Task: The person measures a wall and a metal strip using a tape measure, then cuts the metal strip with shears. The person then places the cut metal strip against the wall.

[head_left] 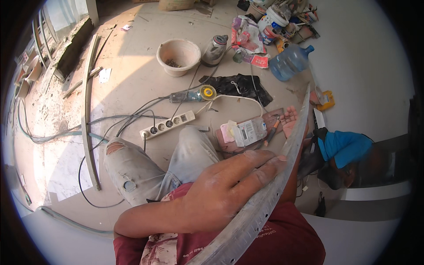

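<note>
A long grey metal profile with a row of small holes slants across in front of me, from the lower edge up to the right. My left hand grips its near part, fingers pressed together over the left edge; the thumb is hidden. Farther along, my right hand lies beside and partly behind the profile, palm up with fingers apart; the profile covers part of it. Nearest to that hand is a tool with an orange-and-black handle. Left of it, a grey boxy device like a meter rests on a reddish board.
A white power strip with plugs and cables lies beyond my knees, below an angle grinder. Farther off are a bucket, a jug, a blue water bottle and rubbish. A yellow tool and blue garment are right.
</note>
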A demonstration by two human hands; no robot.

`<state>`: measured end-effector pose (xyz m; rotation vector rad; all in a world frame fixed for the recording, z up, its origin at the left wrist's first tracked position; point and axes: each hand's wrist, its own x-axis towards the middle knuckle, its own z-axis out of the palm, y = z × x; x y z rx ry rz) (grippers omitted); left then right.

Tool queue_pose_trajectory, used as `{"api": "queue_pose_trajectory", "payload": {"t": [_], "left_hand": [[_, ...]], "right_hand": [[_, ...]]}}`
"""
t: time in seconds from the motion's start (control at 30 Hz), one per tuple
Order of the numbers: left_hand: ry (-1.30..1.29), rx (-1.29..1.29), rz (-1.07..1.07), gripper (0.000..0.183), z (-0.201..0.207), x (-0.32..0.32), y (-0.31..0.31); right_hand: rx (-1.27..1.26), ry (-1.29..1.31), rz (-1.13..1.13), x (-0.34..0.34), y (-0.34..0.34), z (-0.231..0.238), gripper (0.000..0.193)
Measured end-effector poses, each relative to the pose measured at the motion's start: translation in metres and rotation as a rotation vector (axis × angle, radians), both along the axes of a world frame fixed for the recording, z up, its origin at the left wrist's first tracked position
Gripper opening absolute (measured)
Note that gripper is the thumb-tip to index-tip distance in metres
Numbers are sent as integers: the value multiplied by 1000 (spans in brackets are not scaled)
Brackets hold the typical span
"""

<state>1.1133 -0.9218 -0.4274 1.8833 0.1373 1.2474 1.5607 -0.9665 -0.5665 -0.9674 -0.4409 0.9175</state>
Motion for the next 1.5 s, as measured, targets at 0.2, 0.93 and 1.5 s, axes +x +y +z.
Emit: {"api": "queue_pose_trajectory", "payload": {"t": [0.2,0.93,1.5], "left_hand": [[5,-26,-12,50,-4,-1,-1],[126,-468,-106,66,-47,-19,5],[-237,-83,205,37,-33,62,7]], "right_hand": [[-22,58,-52,-12,10,14,66],[-118,174,-337,36,63,2,37],[-131,108,-124,66,43,33,47]]}}
